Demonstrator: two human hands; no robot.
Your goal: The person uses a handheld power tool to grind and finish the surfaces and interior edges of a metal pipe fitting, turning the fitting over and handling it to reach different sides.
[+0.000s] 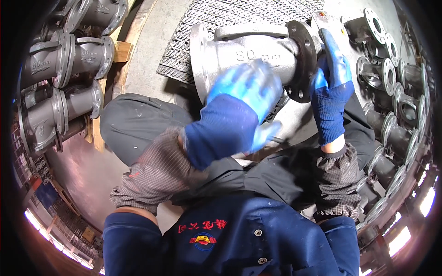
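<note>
A silver-grey cast flanged pipe body (248, 48) lies on its side in front of me, raised markings on its barrel. Its right-end flange (304, 60) is dark, with bolt holes; the left one is pale grey. My left hand (244, 99), in a blue coated glove, is over the near side of the barrel. Motion blurs it, but its fingers are stretched out and the thumb is apart; whether it touches the metal I cannot tell. My right hand (332, 76), gloved alike, is at the outer side of the dark flange, fingers extended upward, with no held thing visible.
Under the casting is a patterned metal mesh plate (177, 57). Similar grey castings (46, 64) are stacked at left beside a wooden pallet (122, 50). Rows of flanged castings (377, 76) stand along the right. My bent knees (138, 119) flank the work.
</note>
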